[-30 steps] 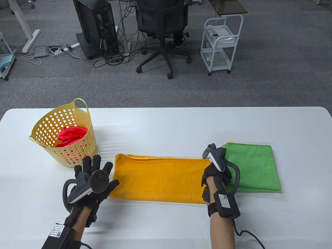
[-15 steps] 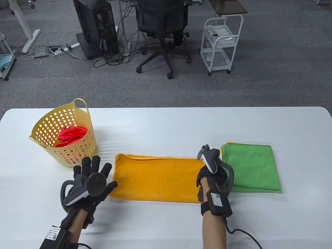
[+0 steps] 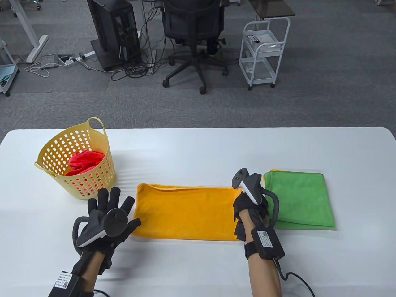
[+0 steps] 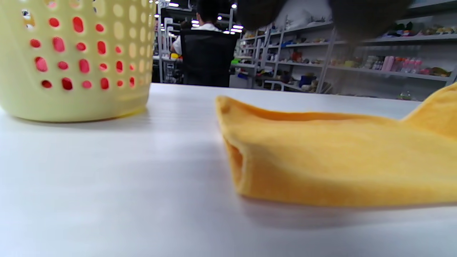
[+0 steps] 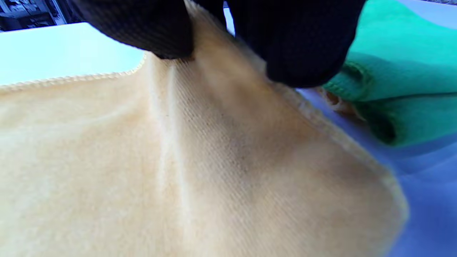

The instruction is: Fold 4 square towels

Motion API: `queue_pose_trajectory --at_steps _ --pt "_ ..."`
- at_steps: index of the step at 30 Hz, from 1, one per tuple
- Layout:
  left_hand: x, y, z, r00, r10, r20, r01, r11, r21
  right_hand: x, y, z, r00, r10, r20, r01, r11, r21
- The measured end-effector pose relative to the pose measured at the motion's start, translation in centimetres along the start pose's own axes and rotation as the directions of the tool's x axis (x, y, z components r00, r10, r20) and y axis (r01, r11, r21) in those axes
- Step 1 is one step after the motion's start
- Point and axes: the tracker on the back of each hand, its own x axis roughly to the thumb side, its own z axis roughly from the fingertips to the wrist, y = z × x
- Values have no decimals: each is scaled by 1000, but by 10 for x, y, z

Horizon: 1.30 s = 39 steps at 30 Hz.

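An orange towel (image 3: pixel 185 212), folded into a long strip, lies on the white table (image 3: pixel 198 148) near the front. My right hand (image 3: pixel 250 208) pinches its right end, and the right wrist view shows the cloth (image 5: pixel 214 150) lifted between the fingertips (image 5: pixel 303 53). My left hand (image 3: pixel 111 213) hovers with spread fingers by the towel's left end (image 4: pixel 321 157), its thumb over the near left corner. A folded green towel (image 3: pixel 298 199) lies to the right, on top of another orange one whose edge shows. A red towel (image 3: pixel 83 162) sits in the yellow basket (image 3: pixel 77 157).
The yellow basket stands at the table's left, close behind my left hand. Beyond the table are an office chair (image 3: pixel 193 34), a white trolley (image 3: pixel 263 49) and a computer tower (image 3: pixel 114 31) on grey carpet.
My right hand has moved left along the strip, carrying the towel's right end with it, so the strip looks shorter. The left hand has barely shifted.
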Motion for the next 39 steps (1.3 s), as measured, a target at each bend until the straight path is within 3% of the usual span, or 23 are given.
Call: queue_pose_trajectory --at_steps 6,12,23,30,39 --pt "-1 1 1 1000 7 -2 -7 1000 3 0 -9 8 968 -200 152 209 977 -41" --pt "0 2 2 1000 10 1 -10 1000 -8 15 -28 27 915 -322 243 333 943 -2" --pt "-1 3 3 1000 19 2 -19 1000 -25 94 -46 80 838 -370 400 388 921 39" --pt "-1 3 4 1000 26 9 -25 999 -43 162 -23 100 821 -322 472 330 941 67" --pt "-3 3 5 999 40 4 -40 998 -46 224 29 93 844 -239 480 228 970 82"
